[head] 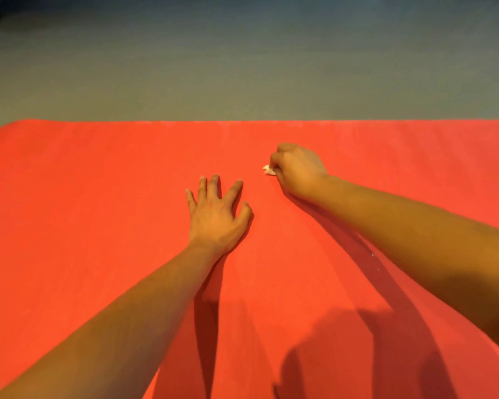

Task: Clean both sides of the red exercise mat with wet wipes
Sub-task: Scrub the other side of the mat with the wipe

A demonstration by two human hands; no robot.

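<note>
Now, from a head-worn camera looking down, a red exercise mat is seen spread flat on a grey floor, filling the lower two thirds of the view. Its far long edge runs straight across, and its far left corner is rounded. The left hand is laid palm down on the mat near the middle, fingers straight and spread, nothing held. Just beside it, to the right and slightly farther away, the right hand is clenched knuckles-up around a small crumpled white wet wipe. Only a scrap of the wipe is seen, poking out at the thumb side against the mat. Long arm shadows are cast toward the wearer. The step in hand is judged to be the wiping of the upward-facing side; whether the other side has been cleaned cannot be told. To do it well, the mat is best pinned by the flat left hand so that it is not dragged or rucked, while the wipe is drawn in overlapping strokes out to the far edge and corners. More of the wipe could be opened out under the fingers, since a balled wipe covers little surface. A pale haze along the far edge suggests that strip may need attention, though this cannot be confirmed.
</note>
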